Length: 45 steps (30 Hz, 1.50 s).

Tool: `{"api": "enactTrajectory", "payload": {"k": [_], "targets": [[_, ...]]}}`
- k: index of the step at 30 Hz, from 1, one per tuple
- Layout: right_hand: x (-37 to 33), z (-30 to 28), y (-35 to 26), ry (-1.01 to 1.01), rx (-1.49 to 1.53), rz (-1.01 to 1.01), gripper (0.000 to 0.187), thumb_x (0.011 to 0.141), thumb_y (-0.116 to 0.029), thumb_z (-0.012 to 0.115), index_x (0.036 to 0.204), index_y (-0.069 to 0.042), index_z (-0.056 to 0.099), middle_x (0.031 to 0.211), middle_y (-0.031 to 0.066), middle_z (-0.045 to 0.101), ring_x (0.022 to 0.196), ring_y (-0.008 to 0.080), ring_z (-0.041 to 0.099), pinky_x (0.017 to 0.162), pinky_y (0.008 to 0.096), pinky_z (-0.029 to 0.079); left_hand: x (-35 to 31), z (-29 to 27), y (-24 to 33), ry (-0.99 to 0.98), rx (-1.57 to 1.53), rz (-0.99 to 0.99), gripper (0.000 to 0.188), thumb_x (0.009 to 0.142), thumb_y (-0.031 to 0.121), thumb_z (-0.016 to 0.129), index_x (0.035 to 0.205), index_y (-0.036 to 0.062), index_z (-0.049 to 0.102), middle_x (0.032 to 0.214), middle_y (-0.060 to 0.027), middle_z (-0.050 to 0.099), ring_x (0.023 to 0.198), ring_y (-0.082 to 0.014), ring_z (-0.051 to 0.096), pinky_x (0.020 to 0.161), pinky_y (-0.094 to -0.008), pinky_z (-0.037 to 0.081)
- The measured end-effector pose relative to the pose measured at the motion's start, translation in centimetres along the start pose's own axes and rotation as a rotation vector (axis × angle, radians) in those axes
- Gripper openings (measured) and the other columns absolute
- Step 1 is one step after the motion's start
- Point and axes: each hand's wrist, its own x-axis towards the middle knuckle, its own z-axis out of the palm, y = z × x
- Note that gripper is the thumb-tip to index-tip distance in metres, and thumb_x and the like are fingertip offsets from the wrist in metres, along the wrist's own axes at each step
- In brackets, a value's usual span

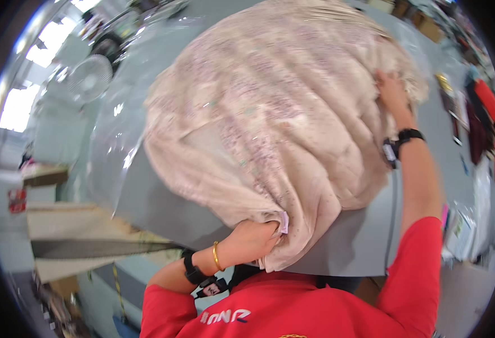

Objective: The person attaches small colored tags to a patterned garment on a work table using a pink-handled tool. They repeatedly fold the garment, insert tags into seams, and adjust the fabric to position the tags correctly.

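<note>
A large pale pink cloth [309,129] with purple and green speckles is spread in loose folds over a grey table. Whether it is a garment, I cannot tell. My left hand [253,241] is closed on its near edge, bunching the fabric beside a small lilac tag [284,222] at the table's front. Farther off, at the right side, my right hand [393,93] is on the cloth with its fingers curled into the fabric; it is slightly blurred and its fingertips are partly hidden. The cloth's far end runs out of view at the top.
Clear plastic sheeting [109,135] hangs over the table's left side, with a white fan [91,78] beyond. A grey tabletop [349,239] shows along the near edge. Wrapped packets [460,231] and a red item [487,100] lie at the right; cardboard boxes [427,27] stand far right.
</note>
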Motion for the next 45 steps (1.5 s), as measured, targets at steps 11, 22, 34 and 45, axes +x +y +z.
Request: {"api": "enactTrajectory", "payload": {"k": [11,22,34,45], "targets": [[-25.7,-6.4,-11.3,0.018,0.063,-0.171,0.067,0.095,-0.048,0.074,0.153,-0.020,0.058,0.172,0.0204,0.032,0.152,0.0510,0.038,0.121,0.0601,0.035,3.7,3.1,2.1,-0.042,-0.257,0.125,0.033,0.106,0.031,0.058,0.115,-0.0009,0.060,0.092,-0.0309,0.070,0.084,-0.0522,0.069,0.074,-0.0577,0.056],[-22.2,-5.3,-3.2,-0.099,-0.090,-0.186,0.054,0.094,-0.036,0.075,0.144,-0.017,0.065,0.176,0.0054,0.031,0.156,0.0421,0.037,0.121,0.0579,0.037,9.0,6.0,9.4,-0.287,-0.447,0.142,0.030,0.110,0.026,0.050,0.133,0.0056,0.050,0.067,-0.0139,0.065,0.046,-0.0245,0.063,0.043,-0.0401,0.051],[-22.0,-4.5,-2.3,-0.116,-0.089,-0.132,0.051,0.095,-0.032,0.076,0.142,-0.016,0.065,0.176,0.0023,0.029,0.157,0.0413,0.034,0.122,0.0565,0.038,8.4,5.2,11.5,-0.277,-0.560,0.045,0.033,0.109,0.023,0.050,0.136,0.0028,0.048,0.064,-0.0114,0.063,0.044,-0.0221,0.061,0.040,-0.0361,0.050],[-34.8,-9.2,-1.6,0.065,0.481,-0.048,0.054,0.103,-0.023,0.068,0.152,-0.006,0.054,0.153,0.0193,0.055,0.134,0.0391,0.056,0.114,0.0422,0.045,0.4,5.2,7.1,-0.389,-0.368,0.039,0.026,0.111,0.024,0.054,0.115,0.0027,0.067,0.079,-0.0070,0.074,0.054,-0.0149,0.067,0.051,-0.0301,0.054]]}}
